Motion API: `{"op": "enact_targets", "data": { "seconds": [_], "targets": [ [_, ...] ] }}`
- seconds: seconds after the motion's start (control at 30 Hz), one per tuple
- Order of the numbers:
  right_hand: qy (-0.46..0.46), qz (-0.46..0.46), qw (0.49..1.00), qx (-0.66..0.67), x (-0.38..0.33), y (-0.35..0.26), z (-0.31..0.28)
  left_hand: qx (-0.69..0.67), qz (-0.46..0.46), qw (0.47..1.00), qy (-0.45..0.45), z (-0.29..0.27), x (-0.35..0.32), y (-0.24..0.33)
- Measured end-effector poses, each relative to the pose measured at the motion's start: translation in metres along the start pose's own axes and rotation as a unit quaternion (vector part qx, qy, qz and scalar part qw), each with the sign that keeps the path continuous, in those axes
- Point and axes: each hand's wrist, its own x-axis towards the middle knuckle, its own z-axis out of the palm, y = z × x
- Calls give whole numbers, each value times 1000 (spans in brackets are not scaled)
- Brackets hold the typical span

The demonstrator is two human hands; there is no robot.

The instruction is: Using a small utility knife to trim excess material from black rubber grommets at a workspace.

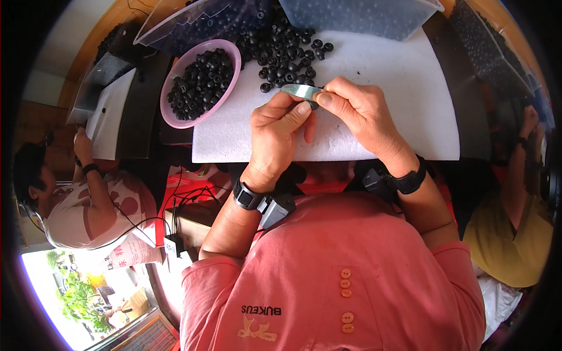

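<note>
My left hand (276, 131) and my right hand (363, 114) meet over a white foam mat (404, 88). Both pinch a small silvery metal tool (300, 90) that points left toward the beads. A small dark piece (312, 106) sits between my thumbs, mostly hidden. A loose heap of small black ring-shaped beads (287, 52) lies on the mat just beyond my fingers. A pink bowl (230, 50) full of the same black beads stands at the mat's left edge.
Clear plastic tubs (363, 14) of black beads stand at the back. One person sits at my left (93, 199) at a white sheet, another in yellow at my right (515, 228). A cardboard box and cables (187, 219) lie below the table edge.
</note>
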Motion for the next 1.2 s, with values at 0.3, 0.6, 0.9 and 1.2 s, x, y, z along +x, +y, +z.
{"op": "enact_targets", "data": {
  "seconds": [0.3, 0.6, 0.9, 1.2],
  "targets": [
    [-5, -99, 994, -52, -2, 1, 4, -21, -12, 1000, 9, 5, 4, 7],
    [40, 64, 994, 77, 0, -3, 0, -48, -3, 999, 22, 7, -1, 8],
    [46, 47, 995, 79, 0, -3, -2, 373, 201, 885, 192, -56, 20, 77],
    [76, 81, 986, 122, 1, -2, -6, 534, 224, 815, 26, -36, 19, 67]
  ]
}}
